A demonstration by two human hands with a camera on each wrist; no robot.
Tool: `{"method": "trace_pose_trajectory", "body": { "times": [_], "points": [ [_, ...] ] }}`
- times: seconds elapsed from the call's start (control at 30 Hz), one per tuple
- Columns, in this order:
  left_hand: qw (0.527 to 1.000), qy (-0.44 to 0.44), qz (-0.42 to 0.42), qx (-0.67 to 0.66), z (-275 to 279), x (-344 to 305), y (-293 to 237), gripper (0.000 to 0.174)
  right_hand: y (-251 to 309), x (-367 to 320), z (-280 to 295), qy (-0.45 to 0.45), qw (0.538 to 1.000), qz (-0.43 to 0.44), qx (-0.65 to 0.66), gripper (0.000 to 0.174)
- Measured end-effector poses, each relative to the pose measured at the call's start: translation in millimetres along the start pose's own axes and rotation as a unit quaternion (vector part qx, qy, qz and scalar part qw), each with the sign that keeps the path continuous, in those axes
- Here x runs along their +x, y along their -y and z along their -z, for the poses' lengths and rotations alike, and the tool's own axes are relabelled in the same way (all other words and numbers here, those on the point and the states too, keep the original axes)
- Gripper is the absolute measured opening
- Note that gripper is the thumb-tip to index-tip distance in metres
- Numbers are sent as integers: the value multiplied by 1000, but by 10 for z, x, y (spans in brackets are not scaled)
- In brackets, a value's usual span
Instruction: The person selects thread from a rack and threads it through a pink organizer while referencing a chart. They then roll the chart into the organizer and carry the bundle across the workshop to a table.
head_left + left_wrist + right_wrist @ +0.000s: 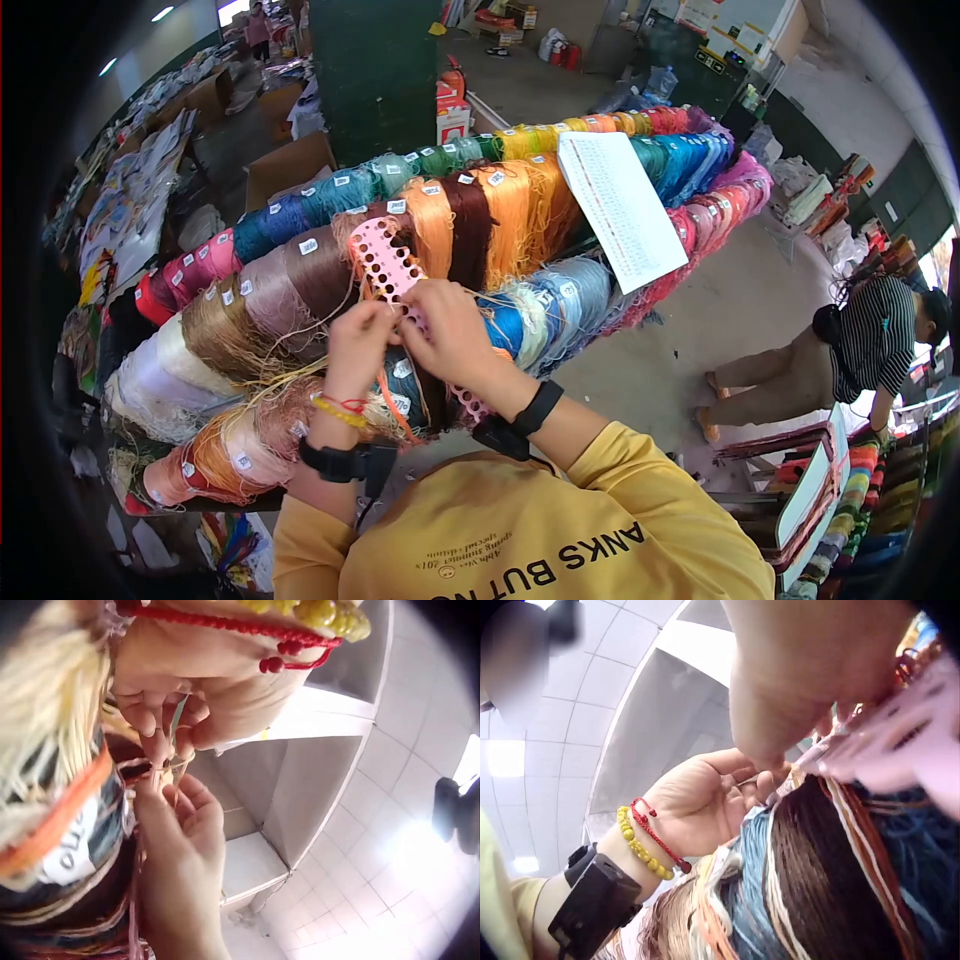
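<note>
A pale thread (182, 757) runs between my two hands, close to a pink card with punched holes (385, 262). My left hand (360, 345), with yellow beads and a red cord at its wrist, pinches the thread between curled fingers. Across the card's middle lies my right hand (445, 325), its thumb and fingertips pinching the thread facing the left fingertips. The card slants over the thread bundles, several loose strands hanging from its holes. An orange strand (390, 405) dangles below the hands. In the right wrist view the right hand partly hides the fingertips.
Rows of labelled thread bundles (425, 225) in many colours fill the rack before me. A printed white sheet (622, 210) lies over them at the right. A person in a striped top (870, 325) bends at another thread rack on the right. Behind stands a green pillar (375, 85).
</note>
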State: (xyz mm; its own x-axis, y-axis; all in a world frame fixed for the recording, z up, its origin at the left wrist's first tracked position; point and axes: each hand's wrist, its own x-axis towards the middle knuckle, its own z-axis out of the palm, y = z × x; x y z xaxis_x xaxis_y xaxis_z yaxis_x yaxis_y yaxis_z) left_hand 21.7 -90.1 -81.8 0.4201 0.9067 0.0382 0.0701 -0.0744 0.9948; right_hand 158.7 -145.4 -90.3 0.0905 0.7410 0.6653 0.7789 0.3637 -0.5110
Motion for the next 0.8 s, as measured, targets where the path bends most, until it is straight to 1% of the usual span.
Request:
{"method": "trace_pose_trajectory", "body": {
  "times": [0.07,0.1,0.13,0.17,0.2,0.27,0.33,0.4,0.5,0.53,0.57,0.6,0.63,0.73,0.8],
  "points": [
    [998,-49,29,-26,214,-89,-48,14,142,-34,74,20,997,16,-79,45],
    [995,-42,32,-80,385,-137,-47,14,100,-75,25,51,994,0,-95,54],
    [990,-35,36,-132,577,-196,-38,14,83,-87,5,45,994,-2,-100,54],
    [971,-45,17,-233,728,-263,-55,14,72,-91,-8,38,994,-4,-103,54],
    [942,-55,-3,-331,906,-328,-63,13,68,-88,-9,30,994,-5,-105,54],
    [912,-87,-30,-400,1557,-448,81,10,78,-87,-4,21,994,-9,-108,55],
    [900,-122,-56,-415,2146,-651,108,10,85,-92,-16,13,994,-22,-105,56],
    [900,-171,-58,-396,2969,-841,421,11,92,-88,-21,2,994,-31,-106,55],
    [925,-266,-20,-270,3182,-976,563,13,102,-89,-20,1,993,-46,-108,55],
    [974,-213,-8,-81,2989,-979,443,13,105,-83,-21,4,993,-50,-109,55],
    [982,-151,3,112,2606,-983,220,13,111,-79,-19,10,992,-55,-111,54],
    [950,-84,15,300,2351,-995,85,13,119,-79,-15,17,992,-59,-113,54],
    [900,-89,-112,411,2269,-985,120,11,126,-77,-9,23,991,-65,-115,53],
    [937,-133,-38,320,2232,-946,-108,10,140,-78,6,28,989,-81,-121,52],
    [928,-144,-43,340,2233,-946,-229,9,177,-61,42,23,989,-81,-123,51]
  ]
}}
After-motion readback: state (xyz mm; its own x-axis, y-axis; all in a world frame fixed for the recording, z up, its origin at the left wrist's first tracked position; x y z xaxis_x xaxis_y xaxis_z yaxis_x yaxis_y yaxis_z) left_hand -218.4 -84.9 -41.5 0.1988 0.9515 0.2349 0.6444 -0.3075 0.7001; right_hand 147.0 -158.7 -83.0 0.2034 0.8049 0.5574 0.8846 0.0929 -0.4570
